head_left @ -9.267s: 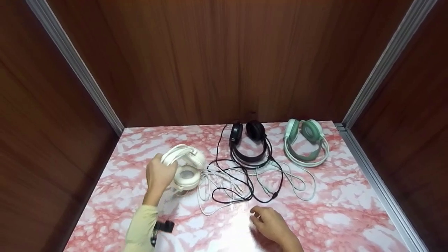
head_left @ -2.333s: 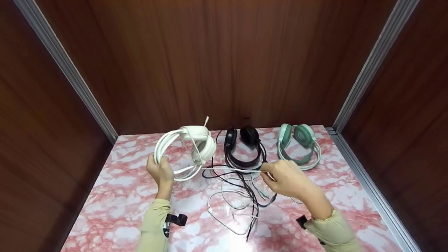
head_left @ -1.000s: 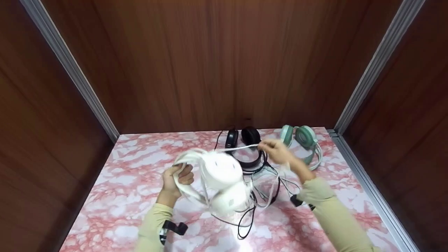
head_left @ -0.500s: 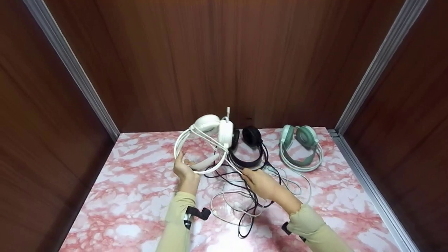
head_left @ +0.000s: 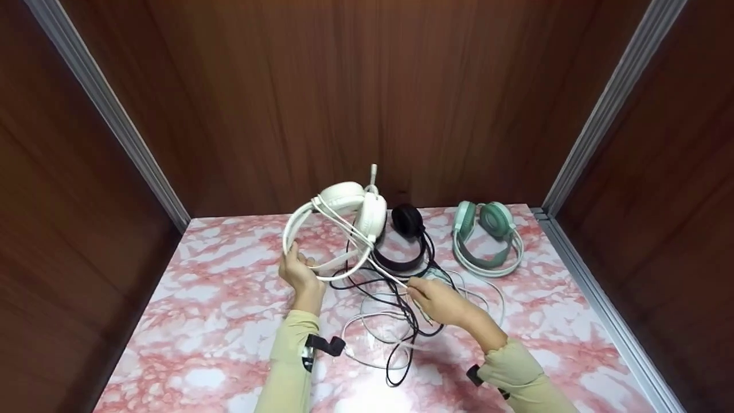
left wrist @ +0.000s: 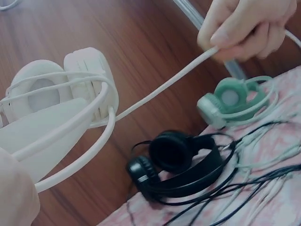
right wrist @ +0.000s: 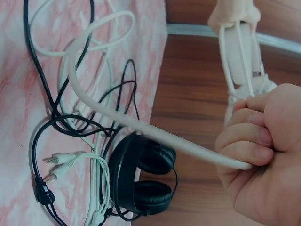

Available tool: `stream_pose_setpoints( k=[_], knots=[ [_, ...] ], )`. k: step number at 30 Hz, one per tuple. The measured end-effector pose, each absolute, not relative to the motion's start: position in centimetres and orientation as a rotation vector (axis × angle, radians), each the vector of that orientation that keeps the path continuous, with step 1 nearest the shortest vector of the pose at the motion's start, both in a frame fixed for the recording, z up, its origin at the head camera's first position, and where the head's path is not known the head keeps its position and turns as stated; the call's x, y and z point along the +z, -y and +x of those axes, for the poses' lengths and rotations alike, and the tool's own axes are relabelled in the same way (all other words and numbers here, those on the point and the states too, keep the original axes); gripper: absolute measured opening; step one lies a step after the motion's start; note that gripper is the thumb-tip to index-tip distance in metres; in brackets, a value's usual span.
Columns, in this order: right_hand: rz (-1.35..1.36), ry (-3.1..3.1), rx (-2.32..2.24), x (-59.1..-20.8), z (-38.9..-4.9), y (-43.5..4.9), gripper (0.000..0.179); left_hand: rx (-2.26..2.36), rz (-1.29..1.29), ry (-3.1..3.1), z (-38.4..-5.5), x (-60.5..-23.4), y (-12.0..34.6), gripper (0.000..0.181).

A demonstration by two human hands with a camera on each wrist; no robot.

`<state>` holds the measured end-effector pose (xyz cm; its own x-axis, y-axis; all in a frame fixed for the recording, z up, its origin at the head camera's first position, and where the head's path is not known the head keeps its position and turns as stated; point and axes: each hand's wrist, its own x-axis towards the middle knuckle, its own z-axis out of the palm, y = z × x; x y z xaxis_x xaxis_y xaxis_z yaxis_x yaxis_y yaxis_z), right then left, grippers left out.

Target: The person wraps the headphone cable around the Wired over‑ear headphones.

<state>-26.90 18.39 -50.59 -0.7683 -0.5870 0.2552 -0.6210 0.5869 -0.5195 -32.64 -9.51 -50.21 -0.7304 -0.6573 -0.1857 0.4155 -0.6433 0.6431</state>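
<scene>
White over-ear headphones (head_left: 373, 215) with a short microphone boom are held up off the table by my left hand (head_left: 299, 272), which grips the headband. Part of their white cable (left wrist: 164, 84) is wound across the earcups and band. My right hand (head_left: 438, 301) has its fingers curled round that cable, drawn taut between it and the earcup. Past the right fist, in the right wrist view, the loose length of cable (right wrist: 164, 136) curves down to the table. In the left wrist view the left hand (left wrist: 16, 190) shows only at the edge.
Black headphones (head_left: 401, 264) lie behind the white pair, partly hidden by it. Green headphones (head_left: 487, 261) lie at the back right. Black and pale cables (head_left: 413, 327) tangle across the middle of the pink marbled table (head_left: 200, 344). Brown wooden walls (head_left: 287, 115) enclose the back and sides.
The white headphones have risen from the table and swung about; cable now crosses their earcups. My right hand has taken hold of the cable. Over the last half second both hands have barely moved.
</scene>
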Motion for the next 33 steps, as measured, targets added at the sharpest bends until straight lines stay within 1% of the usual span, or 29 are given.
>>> stream_pose_setpoints(
  k=[3,6,10,15,17,19,22,25,28,33],
  knots=[
    [1.051,2.781,0.987,-50.4,-26.6,-19.7,0.017,-2.244,0.569,0.796,-32.8,-49.9,11.2,0.025],
    [1.053,2.816,1.079,-50.2,-26.1,-21.2,0.019,-2.131,0.59,0.829,-33.0,-49.6,13.4,0.021],
    [1.076,2.829,1.147,-49.8,-25.4,-22.8,0.026,-1.934,0.525,0.991,-33.1,-49.7,16.2,0.02],
    [1.059,2.819,1.179,-49.0,-25.0,-24.2,0.027,-1.654,0.47,1.262,-32.8,-49.8,19.0,0.006],
    [1.068,2.793,1.135,-48.4,-25.1,-24.4,0.025,-1.571,0.439,1.398,-32.6,-49.5,19.9,0.008],
    [1.092,2.742,1.054,-47.5,-25.4,-24.2,0.023,-1.495,0.349,1.555,-32.4,-49.1,20.4,0.016],
    [1.102,2.661,0.892,-45.6,-25.7,-23.9,0.022,-1.322,0.139,1.83,-32.2,-48.1,20.6,0.027],
    [1.091,2.565,0.762,-43.5,-26.2,-23.8,0.024,-1.122,-0.074,2.049,-31.9,-46.8,20.2,0.034],
    [1.101,2.413,0.66,-42.0,-26.9,-23.5,0.021,-0.968,-0.219,2.224,-31.4,-45.2,19.7,0.036],
    [1.104,2.171,0.603,-40.8,-28.4,-22.3,0.009,-0.829,-0.45,2.476,-29.7,-42.8,18.7,0.033]
  ],
)
